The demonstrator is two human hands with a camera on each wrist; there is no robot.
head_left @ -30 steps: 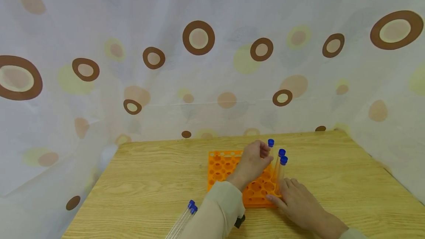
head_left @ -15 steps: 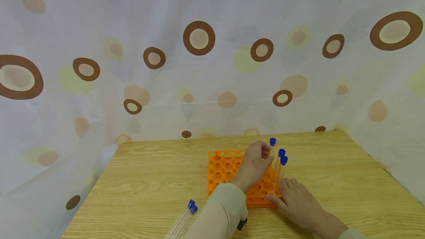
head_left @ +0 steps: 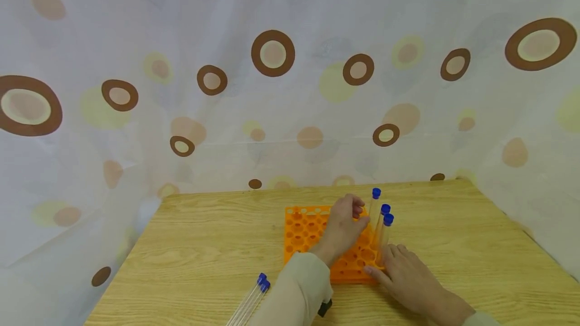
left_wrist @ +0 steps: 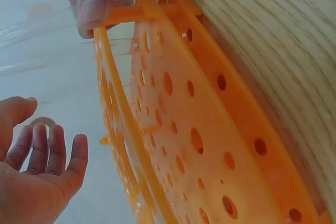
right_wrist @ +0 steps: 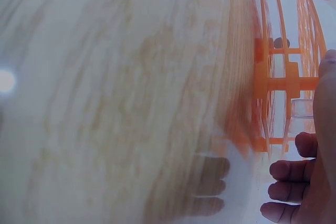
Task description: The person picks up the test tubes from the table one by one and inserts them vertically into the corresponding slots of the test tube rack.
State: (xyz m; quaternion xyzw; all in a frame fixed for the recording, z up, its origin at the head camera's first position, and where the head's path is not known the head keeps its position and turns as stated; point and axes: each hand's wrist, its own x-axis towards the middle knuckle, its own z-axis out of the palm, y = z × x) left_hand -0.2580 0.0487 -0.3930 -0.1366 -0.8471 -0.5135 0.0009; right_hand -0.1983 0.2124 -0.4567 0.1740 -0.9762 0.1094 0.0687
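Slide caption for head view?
Left hand over an orange rack with three blue-capped tubes at its right end; right hand touches its near corner.

Head view softly lit; right wrist view hazy, tabletop (right_wrist: 105, 103) blurred, left-edge glare (right_wrist: 6, 82).

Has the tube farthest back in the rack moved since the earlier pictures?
Yes. In the head view, the top of the farthest tube has shifted right against the orange rack.
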